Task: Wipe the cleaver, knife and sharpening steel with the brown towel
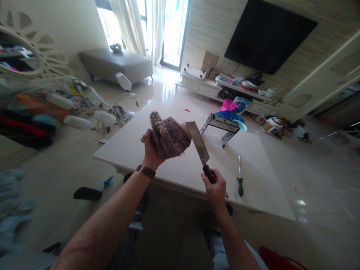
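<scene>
My left hand is closed round a bunched brown cloth with a rough, towel-like pile. In my right hand is a cleaver, gripped by its black handle, its broad blade slanting up and to the left. The blade's far end is right by the cloth's right side; whether they touch I cannot tell. Both hands are over the white table. To the right of my right hand lies a honing steel with a black handle. A metal-framed stand rests on the table beyond the blade.
A small red scrap lies near the table's far edge. Past it are a pink basket and a low white cabinet beneath a television. A lamp with white shades and piled items crowd the left floor.
</scene>
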### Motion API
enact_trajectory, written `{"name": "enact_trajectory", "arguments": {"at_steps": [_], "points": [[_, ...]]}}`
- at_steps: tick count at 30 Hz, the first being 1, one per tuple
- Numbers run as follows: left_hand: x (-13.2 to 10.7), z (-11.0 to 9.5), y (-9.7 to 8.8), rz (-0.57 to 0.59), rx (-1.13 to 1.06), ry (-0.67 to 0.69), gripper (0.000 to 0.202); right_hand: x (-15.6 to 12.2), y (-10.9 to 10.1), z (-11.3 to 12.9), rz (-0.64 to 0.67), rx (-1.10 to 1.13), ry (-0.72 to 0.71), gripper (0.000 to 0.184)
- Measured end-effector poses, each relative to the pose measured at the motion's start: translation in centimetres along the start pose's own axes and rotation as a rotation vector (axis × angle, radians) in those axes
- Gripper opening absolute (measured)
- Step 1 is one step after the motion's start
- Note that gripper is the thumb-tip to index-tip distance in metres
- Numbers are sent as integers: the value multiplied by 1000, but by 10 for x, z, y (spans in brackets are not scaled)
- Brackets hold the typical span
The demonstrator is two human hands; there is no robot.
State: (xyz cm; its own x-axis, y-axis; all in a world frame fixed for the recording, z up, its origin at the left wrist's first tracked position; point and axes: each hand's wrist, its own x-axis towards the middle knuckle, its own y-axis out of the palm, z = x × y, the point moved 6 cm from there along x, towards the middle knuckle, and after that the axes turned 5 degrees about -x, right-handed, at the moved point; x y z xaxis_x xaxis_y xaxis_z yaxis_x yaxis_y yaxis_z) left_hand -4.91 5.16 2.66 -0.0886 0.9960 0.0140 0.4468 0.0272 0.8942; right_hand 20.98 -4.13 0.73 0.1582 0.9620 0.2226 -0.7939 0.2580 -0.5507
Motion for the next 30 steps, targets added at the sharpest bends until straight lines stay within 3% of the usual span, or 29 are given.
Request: {"name": "enact_trajectory", "arguments": {"at_steps": [4, 10, 15, 21, 25, 30], "points": [[-8, 7, 7, 65, -51, -54, 72, 4, -5, -7, -73, 158, 77, 28], [-12, 31, 5, 46, -84, -196, 75, 9, -5, -22, -53, 388, 222, 28], [-15, 57, -3, -44, -80, -353, 62, 10, -6, -30, -91, 565, 351, 28], [-23, 89, -23, -190, 47, -444, 35, 19, -19, -38, -167, 571, 393, 27], [-29, 106, -27, -241, 130, -537, 39, 24, -28, -39, -152, 588, 385, 26], [-28, 116, -29, -308, 166, -520, 36, 23, -39, -43, -131, 584, 417, 26]]}}
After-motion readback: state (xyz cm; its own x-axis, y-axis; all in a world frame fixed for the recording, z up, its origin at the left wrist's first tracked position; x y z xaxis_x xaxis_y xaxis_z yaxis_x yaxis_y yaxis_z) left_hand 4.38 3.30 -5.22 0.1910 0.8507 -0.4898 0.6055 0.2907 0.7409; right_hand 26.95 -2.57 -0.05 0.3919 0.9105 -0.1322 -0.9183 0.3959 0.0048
